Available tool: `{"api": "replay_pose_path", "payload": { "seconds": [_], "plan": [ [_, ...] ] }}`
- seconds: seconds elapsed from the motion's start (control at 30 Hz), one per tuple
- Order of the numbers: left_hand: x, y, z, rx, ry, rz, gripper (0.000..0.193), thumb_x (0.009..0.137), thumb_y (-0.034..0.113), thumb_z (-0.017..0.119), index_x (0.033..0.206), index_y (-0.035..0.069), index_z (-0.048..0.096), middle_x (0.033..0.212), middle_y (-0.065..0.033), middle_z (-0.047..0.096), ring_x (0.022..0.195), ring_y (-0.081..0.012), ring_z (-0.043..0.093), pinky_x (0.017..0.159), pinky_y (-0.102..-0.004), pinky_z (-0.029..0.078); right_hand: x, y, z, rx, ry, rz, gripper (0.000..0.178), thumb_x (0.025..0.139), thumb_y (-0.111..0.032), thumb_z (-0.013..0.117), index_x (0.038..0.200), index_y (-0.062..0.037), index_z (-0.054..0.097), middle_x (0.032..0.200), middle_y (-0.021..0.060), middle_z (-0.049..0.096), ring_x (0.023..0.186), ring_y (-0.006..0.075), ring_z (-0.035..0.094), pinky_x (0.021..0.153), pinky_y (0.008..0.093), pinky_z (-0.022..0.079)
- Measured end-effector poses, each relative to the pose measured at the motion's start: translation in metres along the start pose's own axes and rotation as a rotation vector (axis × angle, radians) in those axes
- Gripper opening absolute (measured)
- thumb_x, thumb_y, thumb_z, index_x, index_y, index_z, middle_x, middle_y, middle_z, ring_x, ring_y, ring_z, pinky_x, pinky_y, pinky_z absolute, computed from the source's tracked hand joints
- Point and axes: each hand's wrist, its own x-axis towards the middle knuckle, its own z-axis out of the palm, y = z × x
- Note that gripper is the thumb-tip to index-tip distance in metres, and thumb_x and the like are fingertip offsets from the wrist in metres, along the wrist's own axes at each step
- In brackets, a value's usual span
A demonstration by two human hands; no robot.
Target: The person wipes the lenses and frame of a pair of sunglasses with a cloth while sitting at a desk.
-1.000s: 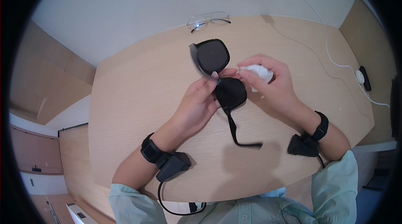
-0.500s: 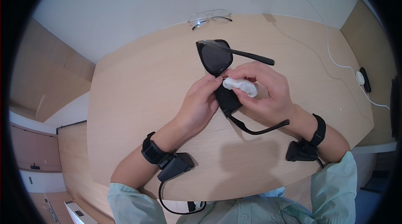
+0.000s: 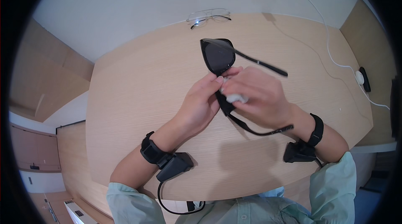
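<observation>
Black sunglasses (image 3: 220,56) with dark lenses are held above the table, arms unfolded and reaching to the right. My left hand (image 3: 199,98) pinches the frame near its bridge, thumb on the near face. My right hand (image 3: 259,96), blurred by motion, is closed on a crumpled white wipe (image 3: 237,98) and presses it to the lower lens. That lens is mostly covered by the fingers and the wipe. The upper lens is in plain sight, with small pale specks at its lower edge.
Clear-lensed eyeglasses (image 3: 209,17) lie at the table's far edge by the wall. A white cable (image 3: 328,48) runs down the right side to a round white puck (image 3: 359,77) beside a black object. Both wrists wear black straps with devices; the left one (image 3: 157,151) trails a cable.
The right hand has shifted slightly left and down over the lower lens, covering more of the wipe. The sunglasses have turned a little, their arms swinging further right.
</observation>
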Motion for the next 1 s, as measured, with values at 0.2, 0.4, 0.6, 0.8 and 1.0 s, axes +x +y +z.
{"api": "replay_pose_path", "payload": {
  "seconds": [0.2, 0.4, 0.6, 0.8, 1.0],
  "plan": [
    [0.002, -0.001, 0.000, -0.015, 0.011, 0.014, 0.037, 0.113, 0.013, 0.040, 0.142, -0.003, 0.053, 0.150, -0.0145, 0.055, 0.138, -0.0231, 0.053, 0.119, -0.0392, 0.042, -0.001, -0.005, 0.001, 0.057, -0.090, 0.112, 0.024, 0.071, 0.003, 0.078, 0.093, -0.0051, 0.073, 0.096, 0.0091, 0.074, 0.091, 0.0296, 0.071, 0.082, 0.0383, 0.058],
    [0.002, -0.001, 0.002, -0.017, 0.017, 0.060, 0.036, 0.113, 0.014, 0.040, 0.141, -0.004, 0.055, 0.147, -0.0142, 0.058, 0.140, -0.0237, 0.053, 0.120, -0.0395, 0.041, -0.004, -0.001, -0.009, 0.117, -0.158, 0.130, 0.016, 0.069, -0.001, 0.073, 0.083, -0.0068, 0.068, 0.080, 0.0119, 0.066, 0.076, 0.0324, 0.068, 0.071, 0.0377, 0.055],
    [0.003, 0.002, -0.001, -0.010, 0.062, 0.027, 0.042, 0.112, 0.021, 0.044, 0.144, -0.005, 0.052, 0.146, -0.0152, 0.059, 0.132, -0.0223, 0.061, 0.115, -0.0375, 0.049, -0.005, 0.003, -0.004, 0.302, 0.216, 0.450, 0.019, 0.074, 0.004, 0.069, 0.092, -0.0010, 0.069, 0.094, 0.0102, 0.073, 0.087, 0.0199, 0.070, 0.077, 0.0331, 0.055],
    [-0.001, 0.005, 0.008, -0.020, 0.136, -0.006, 0.037, 0.112, 0.016, 0.043, 0.140, -0.005, 0.054, 0.142, -0.0154, 0.061, 0.132, -0.0219, 0.060, 0.115, -0.0369, 0.047, -0.005, 0.013, 0.001, 0.219, 0.115, 0.181, 0.031, 0.073, 0.004, 0.073, 0.103, -0.0053, 0.072, 0.103, 0.0096, 0.074, 0.093, 0.0259, 0.069, 0.081, 0.0347, 0.056],
    [-0.002, 0.002, 0.010, 0.079, 0.105, 0.044, 0.036, 0.113, 0.017, 0.043, 0.139, -0.004, 0.055, 0.141, -0.0140, 0.061, 0.130, -0.0203, 0.060, 0.113, -0.0356, 0.047, 0.001, 0.008, 0.000, -0.009, 0.046, -0.051, 0.035, 0.072, 0.001, 0.077, 0.105, -0.0091, 0.072, 0.101, 0.0077, 0.073, 0.091, 0.0304, 0.068, 0.080, 0.0379, 0.056]
  ]
}}
